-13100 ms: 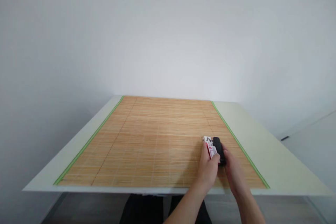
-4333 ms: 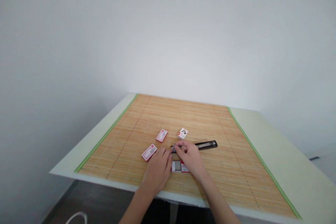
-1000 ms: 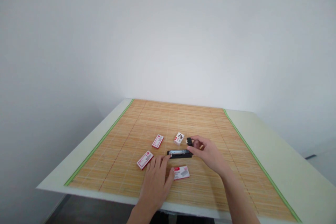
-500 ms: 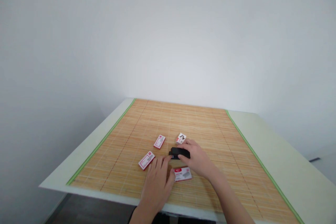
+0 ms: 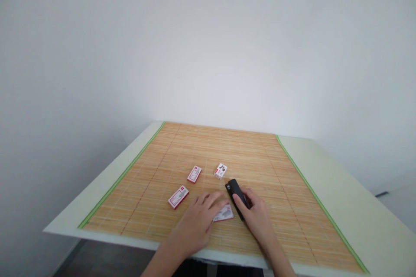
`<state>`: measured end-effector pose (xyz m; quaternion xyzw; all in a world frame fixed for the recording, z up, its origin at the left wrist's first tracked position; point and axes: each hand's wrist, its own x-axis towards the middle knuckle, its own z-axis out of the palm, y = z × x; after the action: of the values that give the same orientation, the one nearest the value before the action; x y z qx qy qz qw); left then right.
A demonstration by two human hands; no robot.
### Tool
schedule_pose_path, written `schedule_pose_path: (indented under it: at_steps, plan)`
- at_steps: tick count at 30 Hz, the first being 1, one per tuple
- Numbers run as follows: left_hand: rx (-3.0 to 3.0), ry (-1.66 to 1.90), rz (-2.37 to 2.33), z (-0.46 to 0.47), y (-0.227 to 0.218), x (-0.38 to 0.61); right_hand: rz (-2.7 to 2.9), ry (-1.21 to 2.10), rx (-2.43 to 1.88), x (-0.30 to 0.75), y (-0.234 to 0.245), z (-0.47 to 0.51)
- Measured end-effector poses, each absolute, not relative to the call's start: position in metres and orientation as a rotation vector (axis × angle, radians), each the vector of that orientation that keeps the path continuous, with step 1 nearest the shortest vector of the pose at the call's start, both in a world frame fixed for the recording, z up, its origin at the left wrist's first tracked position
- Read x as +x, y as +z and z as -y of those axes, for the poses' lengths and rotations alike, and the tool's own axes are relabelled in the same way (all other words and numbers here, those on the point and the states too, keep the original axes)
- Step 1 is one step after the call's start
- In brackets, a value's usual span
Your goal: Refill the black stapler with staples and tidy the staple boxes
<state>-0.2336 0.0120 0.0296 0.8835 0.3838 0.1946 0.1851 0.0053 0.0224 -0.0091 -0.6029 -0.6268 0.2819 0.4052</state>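
Observation:
A black stapler (image 5: 235, 195) lies slantwise on the bamboo mat, its far end pointing away and slightly left. My right hand (image 5: 257, 214) is closed around its near half, thumb on the left side and fingers on the right. To the left, my left hand (image 5: 199, 221) reaches with fingers stretched out over a red-and-white staple box (image 5: 225, 213) and covers that box's left part. Whether the fingertips touch the box I cannot tell. The left thumb is mostly hidden.
Two more red-and-white staple boxes lie left of centre, one nearer (image 5: 178, 197) and one farther (image 5: 194, 174). A small white box with a dark picture (image 5: 221, 170) stands beyond the stapler. The green-edged bamboo mat (image 5: 214, 143) covers most of the white table (image 5: 325, 169), which meets the wall.
The stapler has turned from lying crosswise to pointing away, and shifted right with my right hand. My left hand has left the stapler's end and moved over the near staple box.

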Motion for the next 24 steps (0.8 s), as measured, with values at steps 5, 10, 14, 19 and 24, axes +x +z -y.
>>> schedule_pose_path:
  at_steps: [5, 10, 14, 19, 24]
  plan:
    - [2.747, 0.323, -0.804, -0.031, 0.056, -0.226, 1.587, 0.686, -1.518, 0.006, -0.008, -0.025]
    - [2.811, 0.126, -0.802, -0.038, 0.066, -0.224, 1.580, 0.687, -1.513, 0.008, -0.011, -0.025]
    - [2.694, 0.133, -1.030, -0.039, 0.066, -0.237, 1.582, 0.683, -1.544, 0.008, -0.011, -0.024]
    - [2.524, 0.208, -1.226, -0.038, 0.058, -0.275, 1.584, 0.687, -1.569, 0.008, -0.008, -0.024]
    - [2.389, 0.211, -1.292, -0.033, 0.043, -0.315, 1.572, 0.686, -1.560, 0.008, -0.010, -0.024]
